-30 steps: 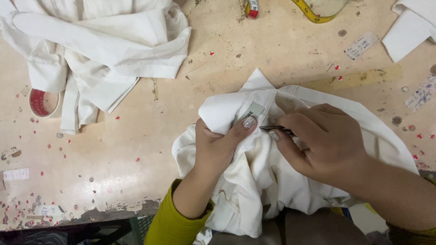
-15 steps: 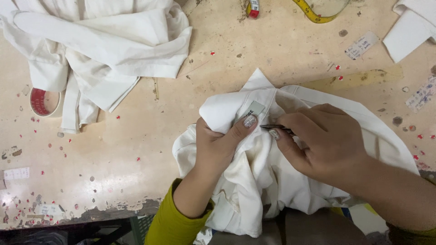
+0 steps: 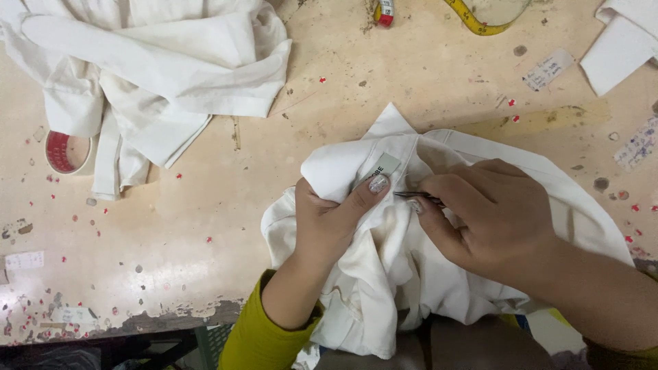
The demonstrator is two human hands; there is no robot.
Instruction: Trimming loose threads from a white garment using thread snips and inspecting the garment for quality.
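A white garment (image 3: 411, 274) lies bunched at the near edge of the tabletop (image 3: 205, 226), right of its middle, spilling a little over that edge. Both hands rest on it. The left hand (image 3: 329, 219) grips a fold of the cloth, its fingers curled under and closed on the fabric, the thumb pressing down just below a small pale sewn-in label (image 3: 385, 165) near the garment's collar. The right hand (image 3: 493, 219) sits just beside it, fingers pinched shut around a thin dark metal tool (image 3: 411, 196), probably tweezers or small snips; its tip points left towards the thumb and lies against the cloth just under the label. Thumb, tool tip and label are all close together, the label just above the other two.

A heap of more white garments (image 3: 151, 75) fills the far left corner of the tabletop, well apart from the hands. A roll of tape (image 3: 65, 152) with a red core lies at the left edge, touching that heap; whatever is inside its core cannot be made out. A yellow measuring tape (image 3: 473, 17) curls at the far edge. Folded white cloth (image 3: 617, 41) sits in the far right corner, with small paper tags (image 3: 548, 68) near it. Tiny red specks dot the worn surface.
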